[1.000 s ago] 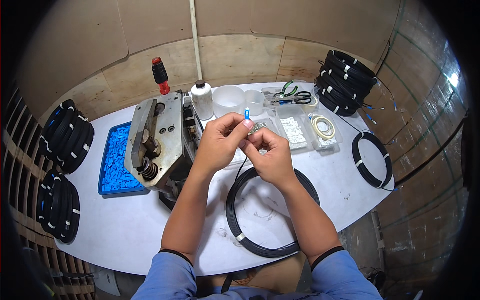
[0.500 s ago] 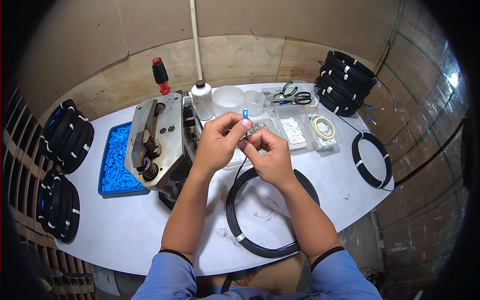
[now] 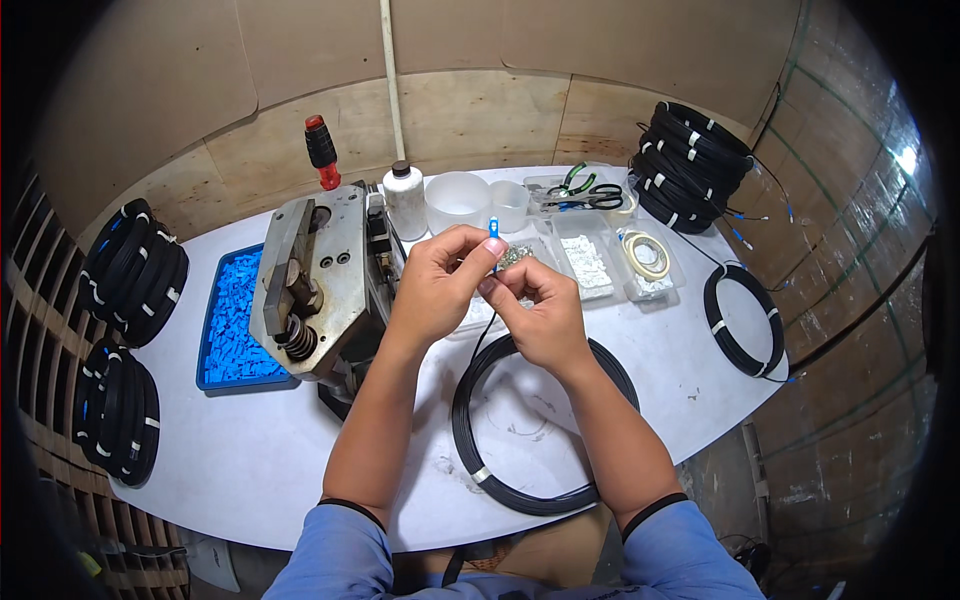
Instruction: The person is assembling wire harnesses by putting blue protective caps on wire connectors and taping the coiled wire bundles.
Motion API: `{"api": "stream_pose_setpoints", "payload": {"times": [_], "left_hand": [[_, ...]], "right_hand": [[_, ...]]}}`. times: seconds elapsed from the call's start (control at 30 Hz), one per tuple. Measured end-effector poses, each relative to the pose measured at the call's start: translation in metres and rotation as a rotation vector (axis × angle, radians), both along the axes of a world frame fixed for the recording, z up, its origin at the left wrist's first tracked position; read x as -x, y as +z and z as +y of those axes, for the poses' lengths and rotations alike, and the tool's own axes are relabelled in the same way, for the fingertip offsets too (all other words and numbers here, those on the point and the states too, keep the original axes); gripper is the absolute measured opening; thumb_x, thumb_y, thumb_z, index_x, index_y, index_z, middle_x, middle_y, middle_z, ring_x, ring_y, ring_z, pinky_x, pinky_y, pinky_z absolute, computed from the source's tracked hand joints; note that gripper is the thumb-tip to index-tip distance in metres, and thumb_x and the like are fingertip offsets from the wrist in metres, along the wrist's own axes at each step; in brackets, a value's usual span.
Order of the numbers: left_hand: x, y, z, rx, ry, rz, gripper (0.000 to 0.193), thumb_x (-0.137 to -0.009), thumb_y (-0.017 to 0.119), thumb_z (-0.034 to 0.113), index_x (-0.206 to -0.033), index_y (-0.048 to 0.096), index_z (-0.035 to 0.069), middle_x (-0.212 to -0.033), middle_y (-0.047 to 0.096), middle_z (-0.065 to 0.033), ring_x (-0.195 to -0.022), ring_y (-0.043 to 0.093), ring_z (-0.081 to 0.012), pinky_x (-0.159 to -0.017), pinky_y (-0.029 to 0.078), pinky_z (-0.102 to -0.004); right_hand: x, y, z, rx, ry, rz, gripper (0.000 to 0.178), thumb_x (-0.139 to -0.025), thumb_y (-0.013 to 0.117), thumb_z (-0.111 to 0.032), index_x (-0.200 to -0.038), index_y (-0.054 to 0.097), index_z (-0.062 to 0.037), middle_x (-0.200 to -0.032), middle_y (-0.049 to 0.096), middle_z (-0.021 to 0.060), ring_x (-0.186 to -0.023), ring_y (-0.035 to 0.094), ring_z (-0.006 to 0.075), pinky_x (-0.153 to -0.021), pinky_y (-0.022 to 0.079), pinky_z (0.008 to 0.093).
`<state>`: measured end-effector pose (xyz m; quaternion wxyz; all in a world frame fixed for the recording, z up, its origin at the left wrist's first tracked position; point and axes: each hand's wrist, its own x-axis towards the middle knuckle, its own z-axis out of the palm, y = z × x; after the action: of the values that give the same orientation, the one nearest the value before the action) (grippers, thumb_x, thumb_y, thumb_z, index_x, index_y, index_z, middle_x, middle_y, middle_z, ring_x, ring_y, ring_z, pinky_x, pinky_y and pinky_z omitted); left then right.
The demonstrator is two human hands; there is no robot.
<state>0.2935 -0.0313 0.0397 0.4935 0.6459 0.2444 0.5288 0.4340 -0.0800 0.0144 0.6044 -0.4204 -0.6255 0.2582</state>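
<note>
Beyond the cable coil (image 3: 463, 420), the blue connector (image 3: 493, 228) is pinched between thumb and forefinger of the left hand (image 3: 440, 285); the wire (image 3: 484, 334) from the coil is pinched in the right hand (image 3: 542, 318).

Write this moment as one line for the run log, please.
left hand: pinching blue connector | right hand: pinching black cable | black coil: lying on white table

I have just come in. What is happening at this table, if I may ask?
A person's left hand pinches a small blue connector, while the right hand pinches the black cable just below it. The cable runs down toward a coil lying on the white table. A metal machine stands on the left, next to a blue tray of small blue pieces.
</note>
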Motion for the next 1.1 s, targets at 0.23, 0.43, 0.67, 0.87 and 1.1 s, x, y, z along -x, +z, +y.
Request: {"api": "stream_pose_setpoints", "payload": {"times": [0.23,0.43,0.67,0.87,1.1], "left_hand": [[0.0010,-0.0032,0.0022,-0.030,-0.012,-0.020,0.018,-0.090,0.069,0.015,-0.089,0.068,-0.003,-0.074,0.065,-0.0041,-0.067,0.058,-0.0075,-0.063,0.048,-0.0229],[0.0003,-0.0028,0.0016,-0.055,0.039,0.011,0.018,-0.087,0.071,0.016,-0.088,0.070,-0.002,-0.076,0.067,-0.0052,-0.069,0.062,-0.0093,-0.064,0.049,-0.0249],[0.0029,-0.0050,0.0042,-0.087,0.074,0.057,0.018,-0.085,0.072,0.016,-0.086,0.071,-0.001,-0.077,0.066,-0.0067,-0.069,0.063,-0.0115,-0.065,0.049,-0.0259],[0.0015,-0.0037,0.0023,-0.145,0.152,0.081,0.019,-0.087,0.069,0.016,-0.089,0.071,-0.003,-0.080,0.066,-0.0064,-0.071,0.063,-0.0115,-0.066,0.049,-0.0259],[-0.0006,-0.0012,-0.0017,-0.128,0.118,0.075,0.022,-0.093,0.059,0.015,-0.093,0.070,-0.005,-0.085,0.065,-0.0073,-0.072,0.060,-0.0104,-0.066,0.050,-0.0259]], "right_hand": [[0.0017,0.0024,-0.0016,0.028,0.029,0.031,0.008,-0.089,0.069,-0.007,-0.085,0.066,0.0002,-0.074,0.069,0.0039,-0.067,0.061,0.0070,-0.063,0.050,0.0245],[-0.0006,-0.0003,0.0000,0.062,0.054,0.017,0.007,-0.090,0.067,-0.006,-0.088,0.067,0.0004,-0.077,0.070,0.0051,-0.072,0.064,0.0084,-0.067,0.052,0.0253],[0.0013,-0.0004,-0.0004,0.076,0.074,0.061,0.007,-0.090,0.068,-0.006,-0.089,0.067,0.0007,-0.078,0.070,0.0041,-0.073,0.064,0.0081,-0.069,0.052,0.0253],[0.0006,0.0003,0.0004,0.016,0.060,0.022,0.007,-0.087,0.071,-0.006,-0.084,0.067,-0.0002,-0.074,0.068,0.0031,-0.066,0.060,0.0058,-0.063,0.049,0.0238],[0.0020,0.0015,-0.0017,0.021,-0.025,0.018,0.014,-0.083,0.075,-0.007,-0.076,0.065,-0.0012,-0.066,0.064,0.0002,-0.059,0.053,0.0033,-0.054,0.044,0.0224]]}}
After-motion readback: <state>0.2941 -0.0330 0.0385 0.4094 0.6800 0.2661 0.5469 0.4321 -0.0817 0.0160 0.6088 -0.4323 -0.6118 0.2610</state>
